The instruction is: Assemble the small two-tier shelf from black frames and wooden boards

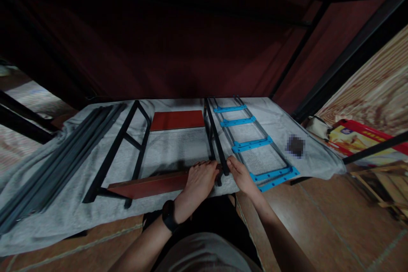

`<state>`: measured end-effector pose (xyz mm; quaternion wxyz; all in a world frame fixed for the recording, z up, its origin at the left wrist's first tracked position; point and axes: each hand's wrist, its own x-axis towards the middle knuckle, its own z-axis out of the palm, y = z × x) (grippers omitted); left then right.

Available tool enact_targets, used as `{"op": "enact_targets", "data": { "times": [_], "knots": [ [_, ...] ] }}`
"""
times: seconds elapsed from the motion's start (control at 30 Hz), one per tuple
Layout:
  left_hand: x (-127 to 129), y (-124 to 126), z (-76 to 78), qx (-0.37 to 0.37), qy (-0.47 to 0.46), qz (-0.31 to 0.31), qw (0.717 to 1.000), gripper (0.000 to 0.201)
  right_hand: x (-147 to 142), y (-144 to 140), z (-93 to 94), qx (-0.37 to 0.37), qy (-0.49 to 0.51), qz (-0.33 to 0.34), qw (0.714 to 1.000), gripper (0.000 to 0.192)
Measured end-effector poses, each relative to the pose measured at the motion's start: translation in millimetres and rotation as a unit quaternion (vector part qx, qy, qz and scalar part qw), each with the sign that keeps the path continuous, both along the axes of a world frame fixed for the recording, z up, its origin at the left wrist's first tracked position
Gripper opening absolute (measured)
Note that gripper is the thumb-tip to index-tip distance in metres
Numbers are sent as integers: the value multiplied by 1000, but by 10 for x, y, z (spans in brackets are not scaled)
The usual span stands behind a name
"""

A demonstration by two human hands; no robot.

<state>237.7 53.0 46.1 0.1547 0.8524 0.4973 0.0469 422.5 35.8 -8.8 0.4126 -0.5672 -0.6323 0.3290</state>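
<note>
A reddish-brown front board (149, 185) runs leftward from beneath the left hand (203, 178), which covers its right end. A black metal right frame (216, 131) stretches away from the right hand (239, 173), whose fingers touch its near end. Beyond the hands sits a brighter red rear board (177, 120); well left of them, a matching black left frame (112, 159) with a crossbar.

We see black frames (114, 151), one orange-red board (177, 120), one duller brown-red board (149, 185), bright blue rungs (252, 144), dark grey tubes (65, 161), pale mottled-grey cloth (178, 144), a maroon backdrop (178, 51) and a brown-and-cream streaked panel (372, 80).
</note>
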Motion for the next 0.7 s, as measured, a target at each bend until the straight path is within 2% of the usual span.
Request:
{"op": "enact_targets", "data": {
  "times": [0.23,0.4,0.57,0.7],
  "knots": [
    [-5,-33,73,11,-6,-8,1000,29,-5,5,-76,-31,37,-15,999,42],
    [-109,-84,9,67,-20,-6,998,43,-7,-50,-2,-31,-1,-27,999,41],
    [-497,-244,-9,146,-55,5,988,44,-12,-148,214,28,-80,-70,994,36],
    [-1003,-579,96,247,-143,-34,958,36,-135,-201,403,140,-161,-53,975,29]
  ]
}}
